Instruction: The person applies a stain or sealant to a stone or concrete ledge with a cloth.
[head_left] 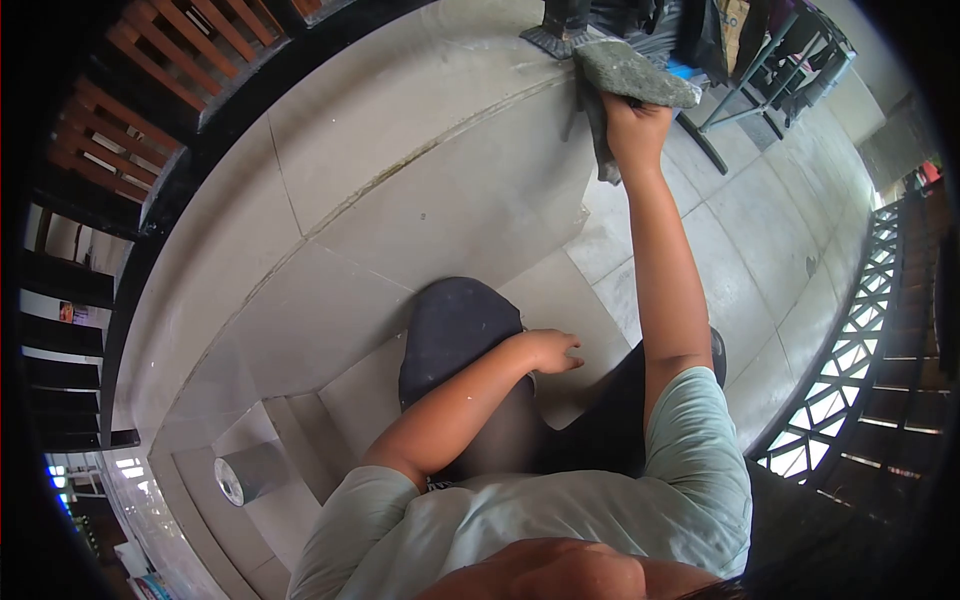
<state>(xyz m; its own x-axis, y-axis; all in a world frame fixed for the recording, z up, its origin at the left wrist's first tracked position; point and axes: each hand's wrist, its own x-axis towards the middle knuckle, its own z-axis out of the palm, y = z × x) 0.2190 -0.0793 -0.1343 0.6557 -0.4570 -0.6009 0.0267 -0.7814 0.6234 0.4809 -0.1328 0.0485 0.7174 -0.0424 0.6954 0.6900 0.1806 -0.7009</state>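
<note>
Right hand (636, 125), arm stretched fully forward, grips a grey cloth (632, 78) bunched against the stone floor (420, 200) beside a black metal post base (556, 35). Left hand (553, 350) rests empty on the person's dark-clad knee (455, 325), fingers loosely spread, elbow bent close to the body.

Grey cloth (632, 75), crumpled, thick, bunched at top, tail hanging down; gripped in right hand (635, 125) at outstretched arm's end, above pale tiled floor.
</note>
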